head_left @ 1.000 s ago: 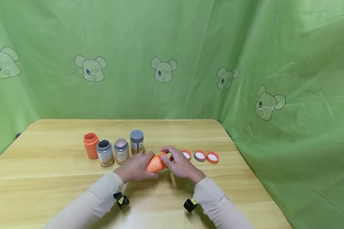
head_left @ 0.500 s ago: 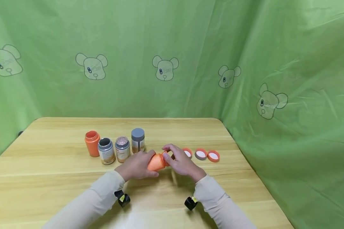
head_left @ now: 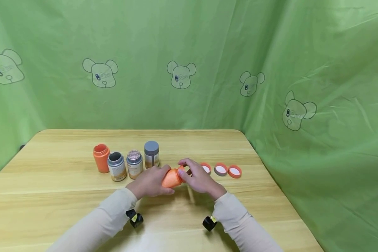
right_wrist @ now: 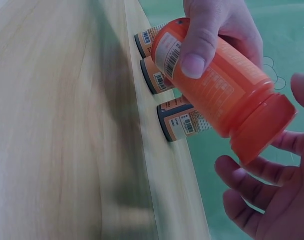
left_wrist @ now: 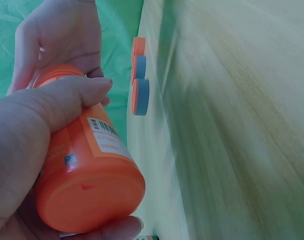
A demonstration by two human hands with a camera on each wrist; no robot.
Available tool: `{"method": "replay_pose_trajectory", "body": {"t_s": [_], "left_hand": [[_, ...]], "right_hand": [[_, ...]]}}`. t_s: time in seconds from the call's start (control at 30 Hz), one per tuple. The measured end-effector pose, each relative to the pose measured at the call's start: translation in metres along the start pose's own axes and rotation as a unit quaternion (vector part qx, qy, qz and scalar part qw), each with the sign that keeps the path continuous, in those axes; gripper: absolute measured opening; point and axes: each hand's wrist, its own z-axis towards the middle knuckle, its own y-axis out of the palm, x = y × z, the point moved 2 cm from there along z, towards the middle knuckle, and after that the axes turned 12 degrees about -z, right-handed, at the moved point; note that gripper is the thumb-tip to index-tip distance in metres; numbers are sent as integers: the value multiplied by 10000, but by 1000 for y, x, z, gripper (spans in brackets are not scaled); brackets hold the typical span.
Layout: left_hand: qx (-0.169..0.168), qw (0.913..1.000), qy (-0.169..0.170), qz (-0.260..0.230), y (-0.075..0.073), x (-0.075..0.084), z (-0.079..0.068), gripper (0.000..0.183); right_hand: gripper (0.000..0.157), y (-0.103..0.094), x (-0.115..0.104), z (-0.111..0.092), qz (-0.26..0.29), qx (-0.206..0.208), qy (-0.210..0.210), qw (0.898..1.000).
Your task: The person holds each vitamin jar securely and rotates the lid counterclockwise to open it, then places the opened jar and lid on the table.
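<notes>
My left hand (head_left: 151, 182) grips an orange jar (left_wrist: 92, 187) around its body, thumb laid along the side. The jar is tilted above the table, its base toward the lower left and its orange cap (right_wrist: 264, 129) toward the right hand. My right hand (head_left: 200, 176) is at that cap, fingers curled around it, the thumb right by its edge. Left of the hands stand an orange jar (head_left: 102, 161) without a lid, a grey jar (head_left: 117, 171) with an open mouth, a grey jar (head_left: 135, 168) with a foil seal, and a grey-capped jar (head_left: 151, 148).
Three loose lids lie inside-up to the right: an orange lid (head_left: 235, 172), a grey lid (head_left: 221, 169) with an orange rim, and another lid (head_left: 205, 168) partly behind the right hand. A green curtain (head_left: 145, 105) hangs behind and beside the wooden table (head_left: 50, 217).
The right fingers and thumb have shifted slightly around the cap. The left hand keeps its hold on the jar. The head view has tilted a little; the other jars and lids stay put.
</notes>
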Motion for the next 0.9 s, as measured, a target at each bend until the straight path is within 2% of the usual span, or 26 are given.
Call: {"method": "replay_pose_trajectory", "body": {"t_s": [0.2, 0.7, 0.9], "left_hand": [[1, 10000, 32, 38, 0, 1, 0, 55], [19, 10000, -72, -30, -2, -2, -1, 56], [-12, 10000, -48, -63, -1, -2, 1, 56]], "right_hand": [[35, 1, 0, 0, -18, 7, 177, 9998], [35, 1, 1, 1, 353, -64, -165, 9992], [39, 0, 3, 1, 227, -123, -121, 9996]]}}
